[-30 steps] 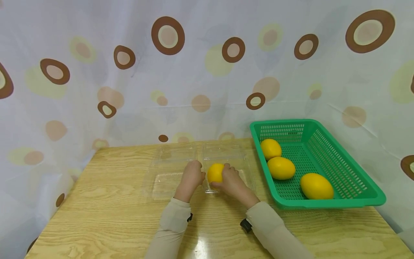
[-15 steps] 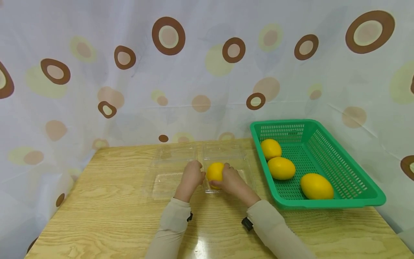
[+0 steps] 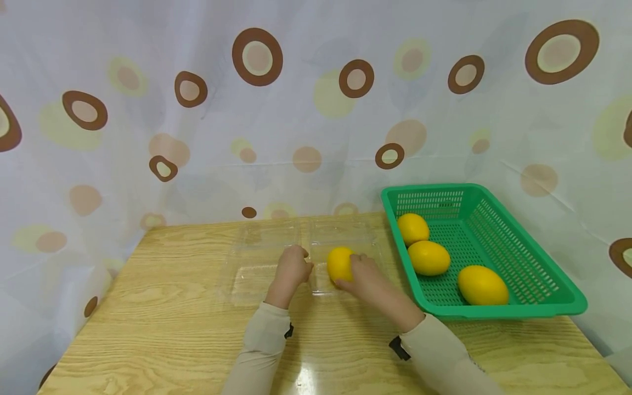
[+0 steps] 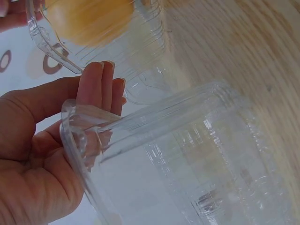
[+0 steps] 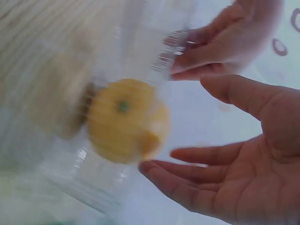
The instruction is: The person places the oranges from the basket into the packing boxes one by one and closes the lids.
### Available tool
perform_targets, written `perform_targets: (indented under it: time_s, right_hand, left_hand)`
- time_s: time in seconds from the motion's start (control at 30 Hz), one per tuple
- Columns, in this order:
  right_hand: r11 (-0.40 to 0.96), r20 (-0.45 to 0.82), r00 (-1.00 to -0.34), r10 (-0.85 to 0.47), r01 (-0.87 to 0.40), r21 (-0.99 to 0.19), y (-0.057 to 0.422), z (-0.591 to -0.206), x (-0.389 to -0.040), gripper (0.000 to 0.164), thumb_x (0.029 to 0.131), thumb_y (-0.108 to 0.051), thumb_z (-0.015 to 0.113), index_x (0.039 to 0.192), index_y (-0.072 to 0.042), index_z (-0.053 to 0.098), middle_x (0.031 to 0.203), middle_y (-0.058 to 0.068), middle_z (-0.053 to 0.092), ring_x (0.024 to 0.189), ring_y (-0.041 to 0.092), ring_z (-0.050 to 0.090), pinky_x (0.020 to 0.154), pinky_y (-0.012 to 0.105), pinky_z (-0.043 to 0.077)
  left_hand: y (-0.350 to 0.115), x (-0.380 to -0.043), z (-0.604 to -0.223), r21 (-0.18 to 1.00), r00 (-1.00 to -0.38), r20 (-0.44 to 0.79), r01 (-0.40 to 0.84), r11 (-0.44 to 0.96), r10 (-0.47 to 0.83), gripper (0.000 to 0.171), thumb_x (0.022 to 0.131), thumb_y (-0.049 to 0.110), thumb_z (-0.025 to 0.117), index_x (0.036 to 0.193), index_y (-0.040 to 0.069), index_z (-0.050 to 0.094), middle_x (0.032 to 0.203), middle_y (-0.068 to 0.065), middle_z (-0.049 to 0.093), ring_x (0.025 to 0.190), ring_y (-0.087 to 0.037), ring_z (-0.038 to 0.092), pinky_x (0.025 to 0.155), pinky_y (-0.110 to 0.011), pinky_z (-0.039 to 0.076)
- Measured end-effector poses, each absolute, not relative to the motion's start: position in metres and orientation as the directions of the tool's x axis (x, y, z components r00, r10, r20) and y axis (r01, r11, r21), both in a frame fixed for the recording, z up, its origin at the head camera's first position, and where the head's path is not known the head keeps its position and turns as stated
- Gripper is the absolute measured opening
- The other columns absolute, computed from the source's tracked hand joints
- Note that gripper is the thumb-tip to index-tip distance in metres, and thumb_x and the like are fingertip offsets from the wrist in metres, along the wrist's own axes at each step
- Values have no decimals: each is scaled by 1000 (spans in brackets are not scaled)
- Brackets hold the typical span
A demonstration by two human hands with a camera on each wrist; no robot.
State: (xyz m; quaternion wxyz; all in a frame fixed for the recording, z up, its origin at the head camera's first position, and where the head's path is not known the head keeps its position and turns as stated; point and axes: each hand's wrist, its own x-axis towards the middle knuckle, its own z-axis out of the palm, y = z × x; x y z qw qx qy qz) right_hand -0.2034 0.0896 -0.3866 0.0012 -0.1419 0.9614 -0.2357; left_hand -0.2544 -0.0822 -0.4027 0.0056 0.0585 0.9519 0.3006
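Note:
Two clear plastic containers stand side by side, a left one (image 3: 249, 280) and a right one (image 3: 323, 288). A yellow, lemon-like fruit (image 3: 339, 264) with a green stem spot lies in the right one. My left hand (image 3: 292, 270) is where the two containers meet; in the left wrist view its fingers (image 4: 93, 86) bend between the rims, seeming to grip a container edge, partly seen through plastic. My right hand (image 5: 225, 159) is spread beside the fruit (image 5: 124, 122), thumb and fingers apart, one fingertip close to it. Whether that fingertip touches is too blurred to tell.
On the right, a green slotted basket (image 3: 538, 241) holds 3 more yellow fruits (image 3: 428, 258). Behind the container trays, their clear lids (image 3: 340, 230) stand open toward a patterned curtain (image 3: 306, 109). Everything rests on a wood-grain table (image 3: 163, 329).
My right hand has moved a little right and loosened from the fruit. The fruit sits slightly farther right in the right container. My left hand has hardly moved.

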Motion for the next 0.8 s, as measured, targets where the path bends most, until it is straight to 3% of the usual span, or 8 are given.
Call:
perform_targets:
  time_s: [0.3,0.47,0.63,0.8]
  right_hand:
    - [811,2,-940,-340,-295,-505,109,-340,-167,50,93,-27,65,123,12,56,118,25,61,104,36,60,87,48,51]
    - [812,93,-949,-300,-306,-496,140,-320,-151,53,96,-33,59,131,7,52,126,24,57,109,38,58,87,51,50]
    - [872,202,-954,-224,-288,-396,186,-318,-148,52,96,-26,61,128,13,50,123,33,54,111,48,52,88,58,46]
    - [947,99,-980,-173,-193,-256,241,-325,-154,57,92,-22,65,122,23,46,118,44,47,105,57,48,85,64,44]
  left_hand:
    - [-83,-254,-404,593,-992,14,110,798,126,31,87,2,67,112,-15,62,112,-29,63,75,-26,70,84,-38,55]
    - [-82,-254,-404,616,-993,-3,91,783,118,31,88,1,66,114,-16,61,115,-29,62,65,-21,66,76,-35,56]
    - [-80,-255,-403,630,-994,-15,77,773,112,32,89,1,66,116,-15,61,117,-29,61,59,-18,65,72,-32,57]
    - [-80,-257,-403,618,-993,10,96,780,114,31,87,1,68,113,-15,62,115,-28,63,72,-24,68,78,-36,56]
